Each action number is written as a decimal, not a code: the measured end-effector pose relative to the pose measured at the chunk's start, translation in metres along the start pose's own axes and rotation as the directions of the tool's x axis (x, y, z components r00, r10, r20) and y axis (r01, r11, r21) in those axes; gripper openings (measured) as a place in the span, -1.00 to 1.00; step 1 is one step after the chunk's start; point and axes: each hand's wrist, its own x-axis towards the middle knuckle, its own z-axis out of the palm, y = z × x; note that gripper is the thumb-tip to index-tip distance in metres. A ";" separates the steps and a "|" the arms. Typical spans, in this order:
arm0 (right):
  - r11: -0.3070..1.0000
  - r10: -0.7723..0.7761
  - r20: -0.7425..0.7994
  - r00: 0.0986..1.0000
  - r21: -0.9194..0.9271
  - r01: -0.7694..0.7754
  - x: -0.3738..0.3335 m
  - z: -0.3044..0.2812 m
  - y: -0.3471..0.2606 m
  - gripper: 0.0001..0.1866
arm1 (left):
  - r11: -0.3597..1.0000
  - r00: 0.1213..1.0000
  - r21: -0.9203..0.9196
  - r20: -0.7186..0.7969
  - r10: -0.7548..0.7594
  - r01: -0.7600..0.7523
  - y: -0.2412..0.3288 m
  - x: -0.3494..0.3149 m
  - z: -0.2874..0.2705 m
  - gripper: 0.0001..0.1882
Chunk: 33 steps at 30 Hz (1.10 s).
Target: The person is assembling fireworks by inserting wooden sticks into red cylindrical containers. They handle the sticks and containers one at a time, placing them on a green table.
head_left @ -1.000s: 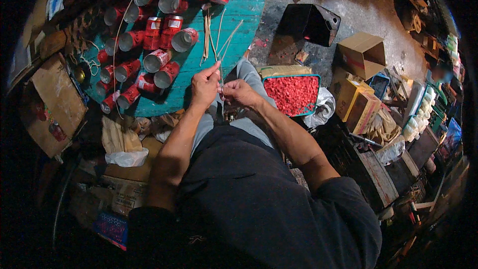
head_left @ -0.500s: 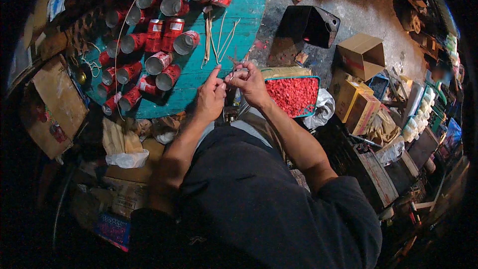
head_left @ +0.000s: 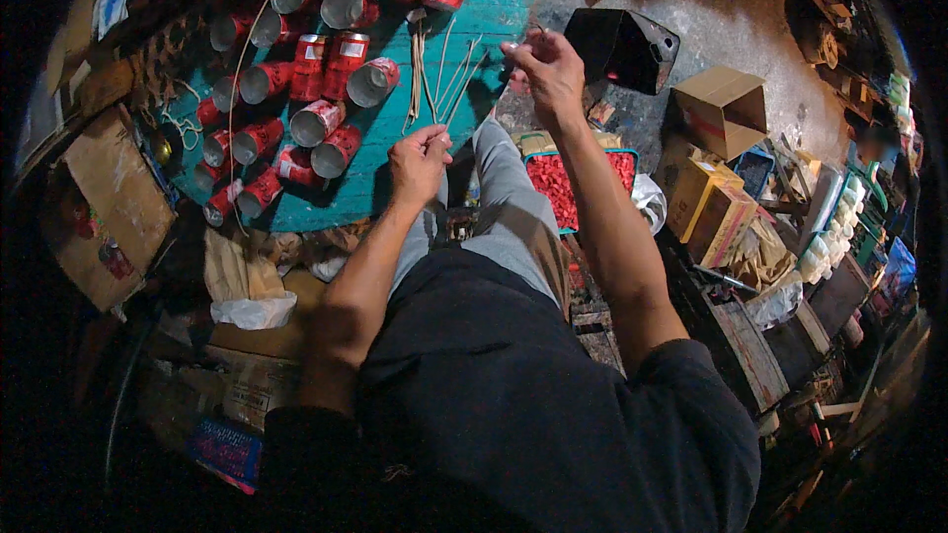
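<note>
Thin beige cords (head_left: 417, 69) lie on the turquoise wooden counter (head_left: 502, 0) at twelve o'clock. Left hand (head_left: 418, 166) pinches one's end between closed fingers; right hand (head_left: 553, 74), at one, has curled fingers, contents unclear to me.

Right grip (head_left: 549, 69) has moved up and rightward — now apart from left grip (head_left: 421, 162).

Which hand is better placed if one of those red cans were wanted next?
Probably the left hand: it is at the green table's near edge, closer to the red cans. The right hand is by the right edge, with pale strands between it and the cans.
</note>
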 end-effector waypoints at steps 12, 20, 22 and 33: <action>0.759 0.626 0.505 0.594 -0.222 -0.612 -0.142 -0.014 0.074 -0.66 | 0.986 0.999 -0.164 0.034 -0.020 0.025 0.009 0.005 0.001 -0.71; 0.786 0.569 0.573 0.590 -0.170 -0.594 -0.126 0.004 0.077 -0.62 | 0.997 0.998 -0.052 -0.021 0.064 -0.065 0.018 0.001 0.002 -0.75; 0.777 0.559 0.588 0.585 -0.126 -0.616 -0.127 0.006 0.078 -0.61 | 0.997 0.998 -0.050 -0.035 0.052 -0.053 0.019 0.000 0.002 -0.76; 0.825 0.494 0.585 0.643 -0.082 -0.560 -0.131 0.013 0.098 -0.62 | 0.989 0.997 -0.122 -0.038 0.074 -0.078 0.008 0.003 0.001 -0.77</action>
